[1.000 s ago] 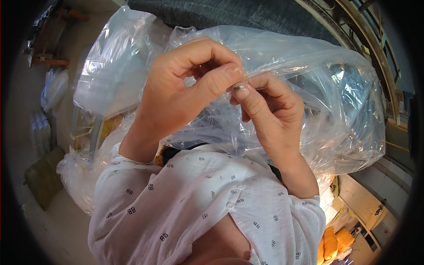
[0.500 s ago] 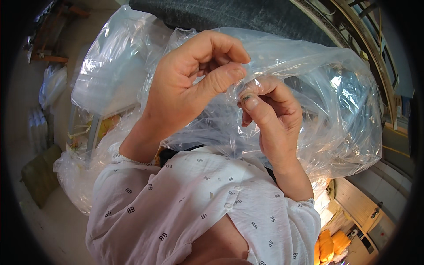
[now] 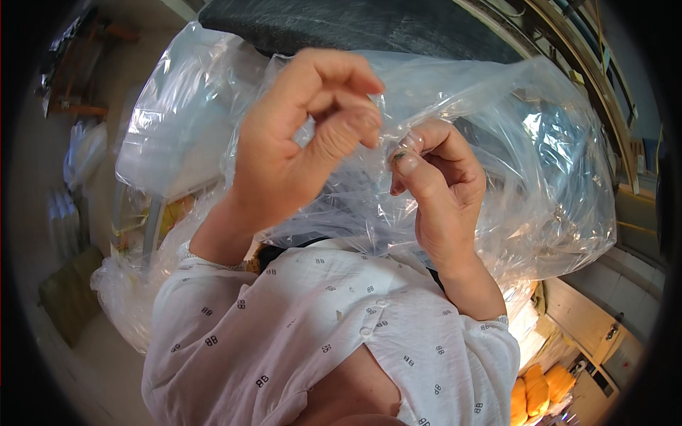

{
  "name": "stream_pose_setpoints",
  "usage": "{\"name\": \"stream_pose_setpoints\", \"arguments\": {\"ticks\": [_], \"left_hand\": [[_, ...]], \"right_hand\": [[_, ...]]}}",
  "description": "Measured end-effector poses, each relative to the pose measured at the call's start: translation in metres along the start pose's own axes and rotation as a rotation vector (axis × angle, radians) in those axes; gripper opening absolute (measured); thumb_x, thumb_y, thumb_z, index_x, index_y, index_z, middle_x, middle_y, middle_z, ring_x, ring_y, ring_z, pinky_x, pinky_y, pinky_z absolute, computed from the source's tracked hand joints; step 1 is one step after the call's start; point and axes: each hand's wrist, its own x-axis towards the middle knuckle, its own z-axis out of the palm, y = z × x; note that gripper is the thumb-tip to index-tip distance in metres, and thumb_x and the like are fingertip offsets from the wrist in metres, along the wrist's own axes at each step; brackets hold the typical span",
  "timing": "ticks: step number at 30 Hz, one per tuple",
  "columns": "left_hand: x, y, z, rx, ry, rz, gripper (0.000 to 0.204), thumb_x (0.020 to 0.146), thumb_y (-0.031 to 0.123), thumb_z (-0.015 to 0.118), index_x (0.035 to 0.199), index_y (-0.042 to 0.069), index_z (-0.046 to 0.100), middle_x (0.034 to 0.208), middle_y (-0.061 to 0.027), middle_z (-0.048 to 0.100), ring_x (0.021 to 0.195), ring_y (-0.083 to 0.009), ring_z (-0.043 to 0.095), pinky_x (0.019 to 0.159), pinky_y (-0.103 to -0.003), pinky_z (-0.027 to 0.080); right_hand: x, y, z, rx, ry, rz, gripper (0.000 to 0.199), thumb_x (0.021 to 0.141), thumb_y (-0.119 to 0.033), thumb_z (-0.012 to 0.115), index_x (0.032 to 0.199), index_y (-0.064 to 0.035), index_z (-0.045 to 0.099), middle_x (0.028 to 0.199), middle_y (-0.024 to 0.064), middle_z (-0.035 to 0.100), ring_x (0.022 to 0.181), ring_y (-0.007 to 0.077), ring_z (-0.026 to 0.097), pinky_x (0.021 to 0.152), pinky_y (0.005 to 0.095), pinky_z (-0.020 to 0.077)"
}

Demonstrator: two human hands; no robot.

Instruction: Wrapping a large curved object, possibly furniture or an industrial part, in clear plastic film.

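Head camera looks down, close on hands (image 3: 355,163).

A pale floor (image 3: 42,213) runs down the left side, bent by the lens; on it sit a dark olive flat cushion or mat (image 3: 65,298), a stack of whitish items (image 3: 62,224) beside it, and a filled clear bag (image 3: 85,153) farther back; a wooden frame (image 3: 78,106) stands beyond; at lower right, 1 pale tiled counter (image 3: 575,312) carries orange packets (image 3: 543,394), too small to identify.
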Motion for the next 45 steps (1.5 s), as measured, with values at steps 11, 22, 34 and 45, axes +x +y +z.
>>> {"name": "stream_pose_setpoints", "arguments": {"ticks": [11, 22, 34, 45], "left_hand": [[0.141, 0.036, 0.039, 0.471, -1.252, 0.625, 0.013, 0.089, 0.016, 0.051, 0.094, 0.004, 0.053, 0.122, -0.0156, 0.046, 0.122, -0.0277, 0.037, 0.098, -0.043, 0.026], [0.112, 0.011, 0.103, 0.047, -0.720, 0.146, 0.010, 0.081, 0.008, 0.062, 0.085, 0.004, 0.054, 0.073, 0.0063, 0.047, 0.064, 0.0007, 0.040, 0.055, -0.015, 0.031], [0.123, 0.001, 0.129, 0.079, -0.565, 0.312, 0.014, 0.078, 0.014, 0.068, 0.081, 0.004, 0.060, 0.066, 0.0055, 0.050, 0.059, -0.0022, 0.040, 0.052, -0.018, 0.033], [0.112, -0.070, 0.212, -0.351, -0.864, -0.149, 0.016, 0.087, 0.020, 0.057, 0.091, 0.005, 0.061, 0.096, -0.0020, 0.059, 0.088, -0.0084, 0.053, 0.078, -0.021, 0.042]], "right_hand": [[-0.011, -0.021, -0.044, 0.021, -0.025, -0.162, 0.008, 0.079, -0.004, 0.053, 0.085, -0.0031, 0.049, 0.084, 0.0015, 0.051, 0.075, 0.0065, 0.046, 0.068, 0.0207, 0.0375], [-0.033, -0.047, -0.075, 0.220, 0.292, -0.190, 0.021, 0.083, -0.019, 0.053, 0.098, -0.0049, 0.048, 0.091, 0.0044, 0.054, 0.087, 0.0105, 0.050, 0.079, 0.0238, 0.0383], [-0.028, -0.062, -0.092, 0.451, 0.475, -0.314, 0.007, 0.092, -0.014, 0.049, 0.098, -0.0106, 0.050, 0.091, -0.0019, 0.055, 0.078, 0.0043, 0.050, 0.068, 0.0176, 0.0400], [0.029, -0.135, -0.207, -1.611, 0.752, -1.278, 0.017, 0.079, -0.001, 0.056, 0.094, -0.0071, 0.052, 0.079, 0.0086, 0.056, 0.064, 0.0321, 0.053, 0.056, 0.0340, 0.0453]]}}
